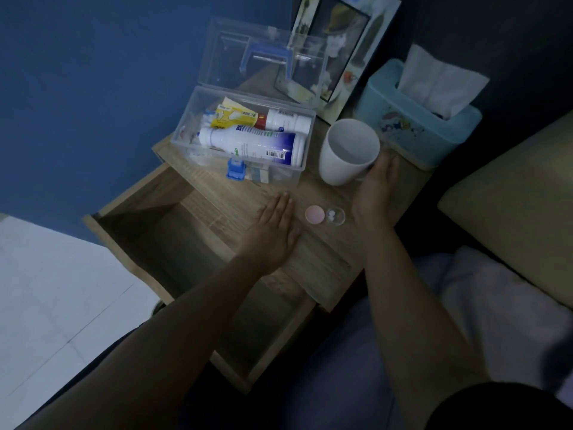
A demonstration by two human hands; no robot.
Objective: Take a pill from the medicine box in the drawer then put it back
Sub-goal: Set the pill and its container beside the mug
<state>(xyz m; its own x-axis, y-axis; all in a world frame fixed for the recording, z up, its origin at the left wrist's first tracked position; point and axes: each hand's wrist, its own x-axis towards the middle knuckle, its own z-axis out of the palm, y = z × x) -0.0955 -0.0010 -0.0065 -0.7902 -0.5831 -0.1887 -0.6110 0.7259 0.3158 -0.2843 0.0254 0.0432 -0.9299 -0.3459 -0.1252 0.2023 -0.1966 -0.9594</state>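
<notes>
Wood-grain nightstand is standing against a blue wall in dim light, its drawer hanging open below, a tissue box and picture frame sitting at the back. The clear medicine box is resting on top, lid up, bottles lying inside, a small pill cup and pink cap lying nearby. The left hand is lying flat, fingers together, while the right hand is gripping a white mug.

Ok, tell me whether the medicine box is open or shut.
Open: the medicine box has its clear lid swung up behind it, leaving the bottles inside uncovered.
</notes>
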